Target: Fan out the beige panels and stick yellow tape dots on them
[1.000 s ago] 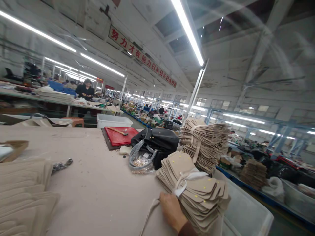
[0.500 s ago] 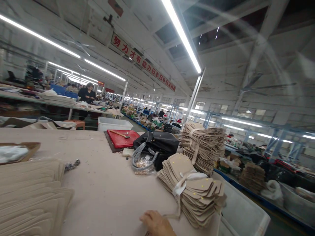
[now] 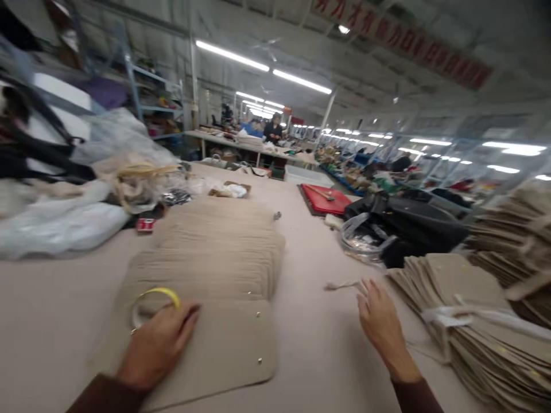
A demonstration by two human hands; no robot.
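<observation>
1. White ceiling tubes (image 3: 302, 81) are blowing out to pure glare, and we follow their streaks into the distance.
2. Upper right, we lose the ceiling (image 3: 520, 34) in gloom.
3. Across the table (image 3: 310, 321) we get soft, muted light, shadows faint.
4. Blur! The banner (image 3: 404, 41) lettering smears; our left hand (image 3: 157, 341) and right hand (image 3: 379, 315) look soft.
5. Wide-angle stretch pulls our edges outward.

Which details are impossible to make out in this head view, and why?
All in head view:
Grip of the left hand: its back hides whether it holds the yellow ring.
Grip of the right hand: blur hides whether it holds the thin strip.
Banner lettering: blurred, partly cut by the top edge.
Rear bundle: cut off by the right edge.
</observation>
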